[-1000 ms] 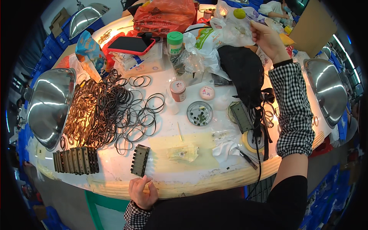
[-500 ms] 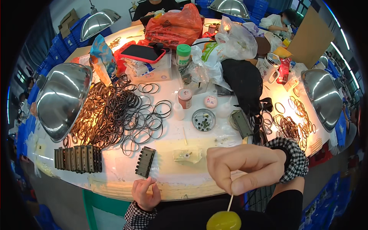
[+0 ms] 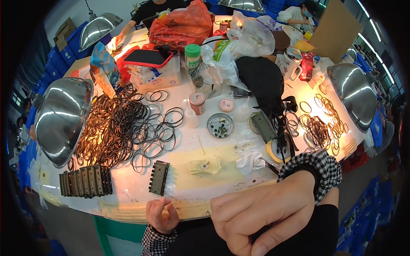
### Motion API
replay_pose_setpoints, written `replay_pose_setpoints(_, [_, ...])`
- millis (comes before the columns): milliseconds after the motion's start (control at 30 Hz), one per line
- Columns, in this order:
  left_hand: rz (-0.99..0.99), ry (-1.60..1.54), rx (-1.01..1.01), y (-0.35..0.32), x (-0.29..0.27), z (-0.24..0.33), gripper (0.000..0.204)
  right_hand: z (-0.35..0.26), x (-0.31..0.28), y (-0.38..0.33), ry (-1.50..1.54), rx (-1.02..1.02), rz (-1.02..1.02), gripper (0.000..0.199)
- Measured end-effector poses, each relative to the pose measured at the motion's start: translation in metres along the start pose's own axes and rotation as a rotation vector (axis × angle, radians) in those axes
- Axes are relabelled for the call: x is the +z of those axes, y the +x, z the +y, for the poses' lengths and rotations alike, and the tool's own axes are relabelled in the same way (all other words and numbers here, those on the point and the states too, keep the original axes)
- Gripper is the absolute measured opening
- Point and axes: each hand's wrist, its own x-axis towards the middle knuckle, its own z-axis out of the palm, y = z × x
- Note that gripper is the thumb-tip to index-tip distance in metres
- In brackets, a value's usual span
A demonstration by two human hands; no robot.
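My right hand (image 3: 264, 209) is large and close at the lower middle, its fingers curled and the thumb pressed in a pinch. Whatever is between those fingertips lies below the picture's edge; half a second ago they held the stick of a glossy yellow-green lollipop. At the table's front edge rests my left hand (image 3: 161, 215), empty, thumb and forefinger apart. Just beyond its fingertips lies a dark green ribbed block (image 3: 159, 178) with toothed sides. Several similar ribbed blocks (image 3: 86, 181) stand in a row farther left.
Black rubber rings (image 3: 124, 128) are heaped under the left metal lamp (image 3: 64, 121); more rings (image 3: 322, 123) lie at right. A round dish (image 3: 220, 125) of small dark parts sits mid-table, beyond a yellowish pad (image 3: 205, 166). A tape roll (image 3: 273, 151) lies near my right sleeve.
My right hand has moved down and left, closer to the view, and the lollipop has dropped out of sight. The view has shifted slightly; my left hand stays at the table edge.
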Motion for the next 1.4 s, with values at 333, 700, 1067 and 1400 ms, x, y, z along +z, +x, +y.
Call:
replay_pose_setpoints(333, [0.025, -0.014, 0.013, 0.000, -0.001, 0.001, 0.046, -0.007, -0.032, -0.041, 0.014, 0.446, 0.245, 0.023])
replay_pose_setpoints(700, [0.125, -0.060, -0.065, 0.039, -0.030, 0.016, 0.043, 0.028, -0.031, -0.092, 0.259, 0.223, 0.469, 0.034])
replay_pose_setpoints(1067, [0.124, -0.124, -0.057, 0.119, -0.053, 0.031, 0.028, 0.043, -0.033, -0.099, 0.251, 0.072, 0.385, 0.035])
replay_pose_setpoints(1400, [-0.520, 0.069, -0.025, 0.338, 0.081, -0.067, 0.037, 0.049, -0.032, -0.099, 0.208, 0.079, 0.318, 0.036])
